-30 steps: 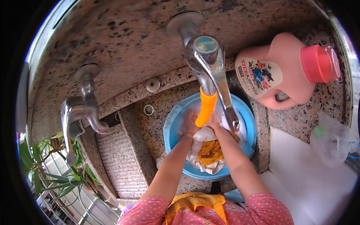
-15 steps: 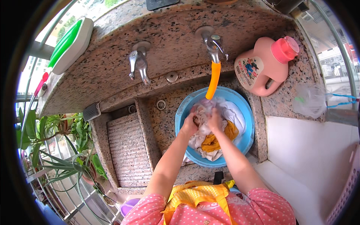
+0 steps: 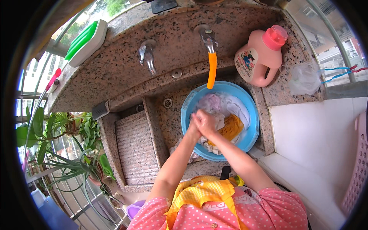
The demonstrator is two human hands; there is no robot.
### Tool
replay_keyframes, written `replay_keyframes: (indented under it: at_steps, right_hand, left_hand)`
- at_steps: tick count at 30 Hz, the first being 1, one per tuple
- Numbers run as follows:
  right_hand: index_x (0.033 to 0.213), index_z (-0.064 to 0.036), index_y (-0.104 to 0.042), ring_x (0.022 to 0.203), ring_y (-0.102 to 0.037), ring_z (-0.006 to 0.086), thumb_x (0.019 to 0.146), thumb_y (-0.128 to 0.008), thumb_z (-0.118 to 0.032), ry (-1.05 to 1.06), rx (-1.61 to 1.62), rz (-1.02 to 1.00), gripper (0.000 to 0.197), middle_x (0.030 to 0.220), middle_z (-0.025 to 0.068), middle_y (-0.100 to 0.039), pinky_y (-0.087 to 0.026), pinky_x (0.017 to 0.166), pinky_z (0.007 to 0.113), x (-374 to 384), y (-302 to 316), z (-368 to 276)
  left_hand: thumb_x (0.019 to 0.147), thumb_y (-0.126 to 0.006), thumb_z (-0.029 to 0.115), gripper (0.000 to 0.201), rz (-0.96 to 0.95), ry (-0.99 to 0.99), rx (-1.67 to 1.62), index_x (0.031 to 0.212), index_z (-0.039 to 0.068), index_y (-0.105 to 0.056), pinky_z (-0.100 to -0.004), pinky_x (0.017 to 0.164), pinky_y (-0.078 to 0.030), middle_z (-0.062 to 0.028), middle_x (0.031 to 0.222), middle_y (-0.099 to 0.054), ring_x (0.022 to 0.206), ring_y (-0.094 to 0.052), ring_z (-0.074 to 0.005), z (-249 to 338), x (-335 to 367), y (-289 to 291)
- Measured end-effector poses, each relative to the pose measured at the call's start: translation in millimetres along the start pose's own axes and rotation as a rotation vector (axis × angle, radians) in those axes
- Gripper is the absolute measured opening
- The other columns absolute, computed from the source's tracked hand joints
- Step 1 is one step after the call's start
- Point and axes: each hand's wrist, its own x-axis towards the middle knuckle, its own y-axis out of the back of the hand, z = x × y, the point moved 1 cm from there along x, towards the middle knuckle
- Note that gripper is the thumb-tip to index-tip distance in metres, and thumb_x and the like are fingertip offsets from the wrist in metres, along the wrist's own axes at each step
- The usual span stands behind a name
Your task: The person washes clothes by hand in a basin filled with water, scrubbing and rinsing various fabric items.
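Note:
A round blue basin point(image 3: 252, 134) holds wet laundry in cloudy water. Over its left part, my left hand point(image 3: 193, 128) and my right hand point(image 3: 206, 123) are closed together, the right one lying against the left. Pale wet cloth point(image 3: 219, 119) shows beside my right hand and seems bunched in both; most of it is hidden by the fingers. A mustard-yellow cloth point(image 3: 232, 128) lies just right of my hands. White fabric point(image 3: 238, 109) and a pale purple piece point(image 3: 213, 102) soak farther back. Above the basin hangs an orange hose point(image 3: 211, 71) fitted to the tap point(image 3: 207, 37).
The basin stands in a speckled stone sink point(image 3: 167, 126) beside a ribbed washboard point(image 3: 137, 149). A second tap point(image 3: 147, 56) is at the left. A pink detergent jug point(image 3: 259, 57) and a clear plastic bag point(image 3: 305, 78) sit right; wet cloth point(image 3: 179, 147) lies left of the basin.
My hands have come together from apart and bunched the pale cloth, moving slightly left. The whole view has shifted a little.

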Motion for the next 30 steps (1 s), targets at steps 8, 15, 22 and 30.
replay_keyframes:
  at_steps: [8,15,22,30]
  right_hand:
    - [0.055,-0.0081,-0.046,0.038,-0.048,0.0239,0.084,-0.054,-0.020,-0.016,-0.119,0.124,0.033,0.046,0.0098,-0.050,-0.037,0.038,0.033,6.0,16.8,28.8]
    - [0.051,-0.0091,-0.044,0.048,-0.050,0.0217,0.073,-0.064,-0.015,0.384,0.122,0.042,0.030,0.051,0.0071,-0.049,-0.041,0.047,0.032,-33.9,9.6,-79.7]
    - [0.072,-0.0077,-0.051,0.066,-0.057,0.0309,0.081,-0.058,-0.035,-0.036,0.016,-0.048,0.030,0.070,0.0136,-0.058,-0.042,0.054,0.040,0.8,36.0,-37.7]
    - [0.104,-0.0088,-0.058,0.094,-0.054,0.0284,0.073,-0.068,-0.029,0.370,0.100,-0.259,0.039,0.097,0.0121,-0.055,-0.044,0.079,0.036,14.9,76.1,-44.3]
  left_hand:
    - [0.095,-0.034,0.028,0.034,0.432,0.249,0.244,0.108,0.002,-0.051,-0.0331,0.068,-0.050,-0.0090,0.093,-0.060,0.084,-0.059,-0.0194,19.9,-31.6,-88.2]
    - [0.094,-0.031,0.029,0.035,0.197,0.291,0.172,0.103,0.003,-0.053,-0.0323,0.073,-0.049,-0.0069,0.086,-0.059,0.086,-0.060,-0.0187,40.8,-59.4,-89.0]
    - [0.093,-0.031,0.030,0.035,0.286,0.138,0.347,0.108,0.007,-0.053,-0.0344,0.077,-0.049,-0.0096,0.104,-0.059,0.093,-0.059,-0.0207,42.6,-79.8,-126.1]
    - [0.091,-0.033,0.035,0.036,-0.174,0.027,0.214,0.118,0.014,-0.043,-0.0425,0.091,-0.037,-0.0098,0.114,-0.049,0.101,-0.050,-0.0261,89.0,-93.3,-138.6]
